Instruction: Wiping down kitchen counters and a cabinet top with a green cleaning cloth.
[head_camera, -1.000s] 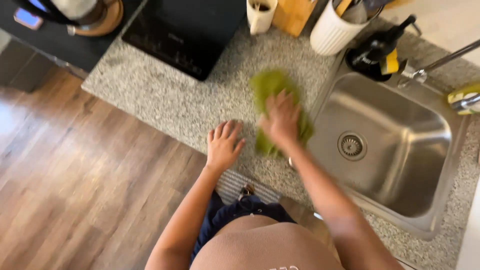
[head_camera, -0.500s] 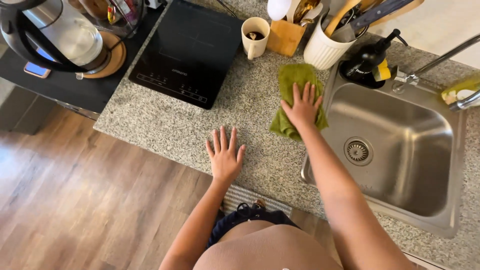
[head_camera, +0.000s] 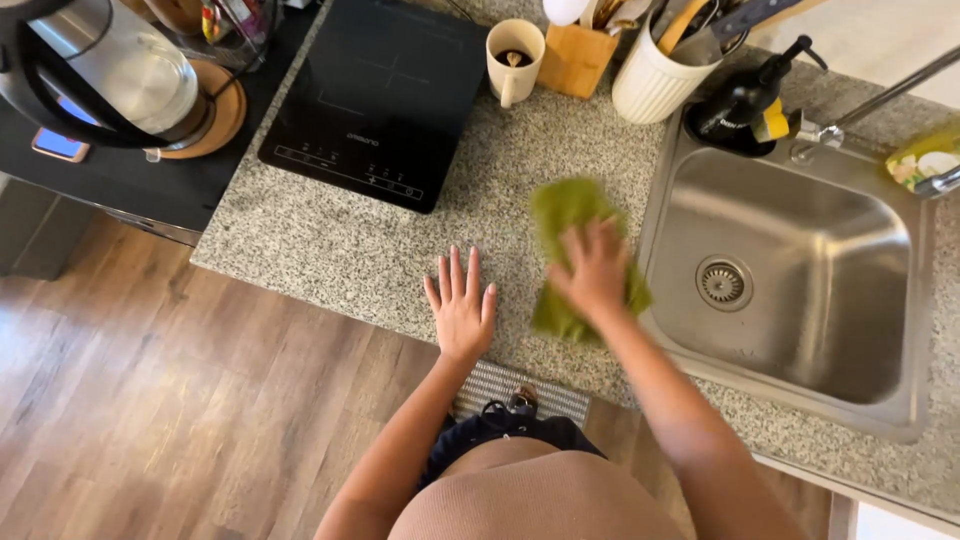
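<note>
A green cloth (head_camera: 563, 215) lies on the speckled granite countertop (head_camera: 350, 250), just left of the steel sink (head_camera: 800, 270). My right hand (head_camera: 592, 268) presses flat on the cloth and is blurred with motion. My left hand (head_camera: 461, 303) rests palm down on the bare counter near its front edge, fingers spread, holding nothing.
A black induction hob (head_camera: 380, 95) sits at the back left, with a mug (head_camera: 512, 58), a wooden holder (head_camera: 578, 58) and a white utensil crock (head_camera: 652, 80) behind. A dark soap bottle (head_camera: 745, 95) stands by the tap. A kettle (head_camera: 120, 70) stands far left. Wood floor lies below.
My right hand slid the cloth back toward me and to the left, after pushing it away toward the crock. My left hand stayed flat on the counter.
</note>
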